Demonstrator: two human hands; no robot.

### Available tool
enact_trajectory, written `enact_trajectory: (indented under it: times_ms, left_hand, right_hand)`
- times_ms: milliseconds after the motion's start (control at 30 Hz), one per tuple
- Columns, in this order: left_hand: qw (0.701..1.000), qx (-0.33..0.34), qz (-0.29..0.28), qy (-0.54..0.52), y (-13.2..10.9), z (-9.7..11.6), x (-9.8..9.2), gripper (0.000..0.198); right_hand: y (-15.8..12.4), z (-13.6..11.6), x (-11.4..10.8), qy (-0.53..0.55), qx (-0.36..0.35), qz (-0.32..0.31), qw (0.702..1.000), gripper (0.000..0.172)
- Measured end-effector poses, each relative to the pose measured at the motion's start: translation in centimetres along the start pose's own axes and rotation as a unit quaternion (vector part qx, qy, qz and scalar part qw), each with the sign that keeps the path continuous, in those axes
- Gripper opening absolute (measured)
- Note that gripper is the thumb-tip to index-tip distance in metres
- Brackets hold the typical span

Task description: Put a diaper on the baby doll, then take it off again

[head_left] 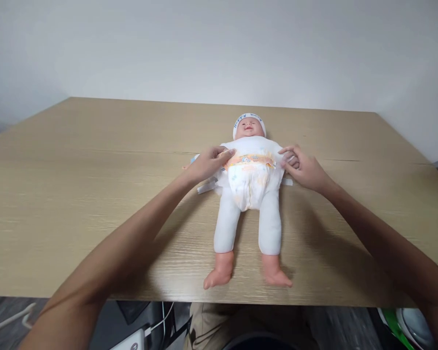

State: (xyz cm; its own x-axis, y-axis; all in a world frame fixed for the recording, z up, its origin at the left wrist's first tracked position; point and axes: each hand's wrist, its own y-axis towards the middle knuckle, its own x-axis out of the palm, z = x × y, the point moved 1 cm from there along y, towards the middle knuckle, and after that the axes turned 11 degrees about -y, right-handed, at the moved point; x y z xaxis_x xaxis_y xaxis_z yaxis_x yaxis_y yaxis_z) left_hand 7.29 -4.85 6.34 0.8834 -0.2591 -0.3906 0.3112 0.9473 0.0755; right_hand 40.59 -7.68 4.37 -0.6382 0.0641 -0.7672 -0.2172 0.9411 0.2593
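Note:
A baby doll (pixel 251 146) in a white suit and cap lies on its back on the wooden table (pixel 95 194), feet toward me. A white diaper (pixel 248 180) with an orange waistband is wrapped round its hips. My left hand (pixel 206 164) pinches the diaper's left side at the waist. On the other side of the waist my right hand (pixel 302 168) grips the diaper, fingers curled on its edge. White tabs stick out under both hands.
The table's near edge runs just below the doll's bare feet (pixel 246 277). A white wall stands behind the table. Below the edge are cables, a white power strip (pixel 131 342) and a green and white object (pixel 405 325) on the floor.

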Motion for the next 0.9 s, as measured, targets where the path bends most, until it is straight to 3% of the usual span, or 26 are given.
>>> enact_trajectory:
  times_ms: [100, 200, 267, 367, 467, 533, 700, 900]
  left_hand:
    - [0.991, 0.046, 0.053, 0.110, -0.1, 0.7, -0.1, 0.034]
    - [0.967, 0.154, 0.103, 0.176, -0.4, 2.5, 0.6, 0.014]
    - [0.952, 0.210, 0.097, 0.200, -0.5, 4.0, 1.9, 0.016]
    - [0.942, 0.260, 0.020, 0.210, -0.3, 5.8, 4.6, 0.023]
    - [0.939, 0.255, -0.043, 0.226, 0.0, 6.3, 6.9, 0.027]
    - [0.943, 0.226, -0.054, 0.237, 0.2, 6.1, 7.7, 0.029]
    - [0.950, 0.187, -0.055, 0.243, 0.4, 5.1, 7.7, 0.029]
    - [0.954, 0.176, -0.057, 0.235, 0.5, 5.0, 7.7, 0.029]
  right_hand:
    - [-2.2, 1.1, 0.4, -0.057, -0.022, 0.061, 0.996, 0.033]
    - [-4.4, 1.9, 1.4, -0.125, -0.028, 0.083, 0.988, 0.028]
    - [-5.4, 2.3, 2.2, -0.172, -0.047, 0.092, 0.980, 0.021]
    - [-5.7, 2.6, 3.1, -0.227, -0.056, 0.098, 0.967, 0.018]
    - [-5.4, 2.6, 3.3, -0.237, -0.024, 0.083, 0.968, 0.023]
    - [-5.3, 2.5, 3.1, -0.220, 0.022, 0.061, 0.973, 0.027]
    - [-5.2, 2.1, 2.1, -0.181, 0.117, -0.018, 0.976, 0.040]
    - [-5.0, 1.7, 1.3, -0.096, 0.130, -0.104, 0.981, 0.062]
